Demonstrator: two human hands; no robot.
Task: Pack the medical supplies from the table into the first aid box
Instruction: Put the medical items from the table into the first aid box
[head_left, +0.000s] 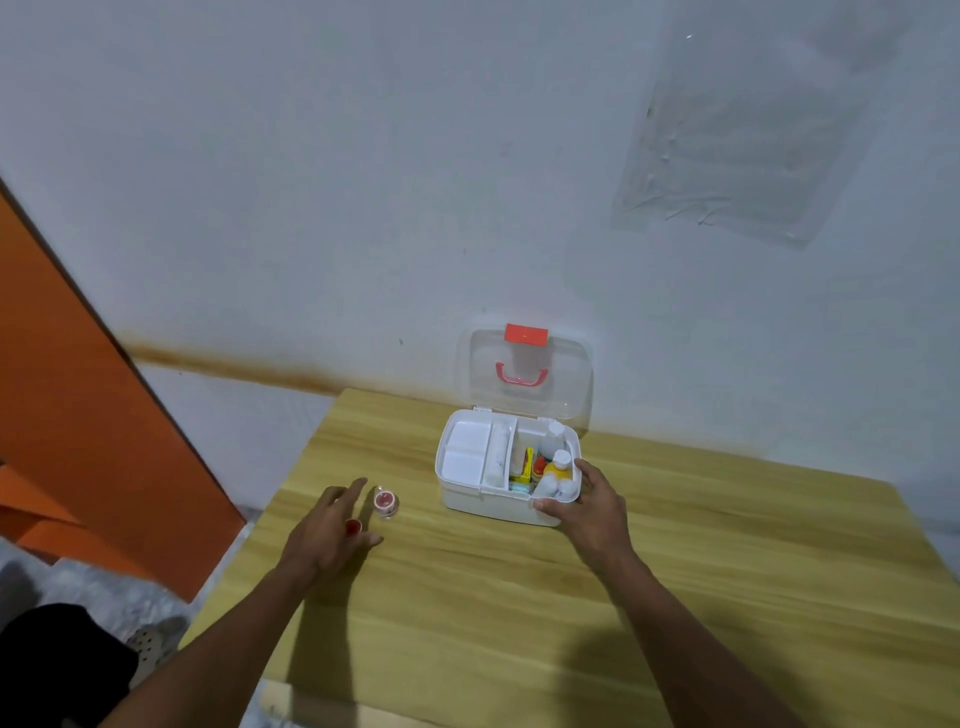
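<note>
While our right hand (589, 506) steadies the near right corner of the first aid box (506, 467), thumb on the front wall and fingers curled over the rim, our left hand (330, 525) hovers over the surface (519, 597) with its fingers spread and nothing in its grasp. We see 2 small supplies left outside the box: a little clear pot with a red top (385, 502) just beyond the left fingertips, and a smaller red item (353, 526) partly hidden under that hand, too small for us to name. The box stands well to the right of them with its clear lid (524, 371) propped open against the wall. Its right section already holds bottles and packets, and the white tray (465, 452) on the left looks bare.

We judge the step in hand to be picking up the pot. To do it well, we should close thumb and 2 fingers around its sides instead of pressing on top, since a round pot may roll or skid on the smooth wood. We should then carry it low to the bare tray and keep the right hand bracing the box so it does not slide.
</note>
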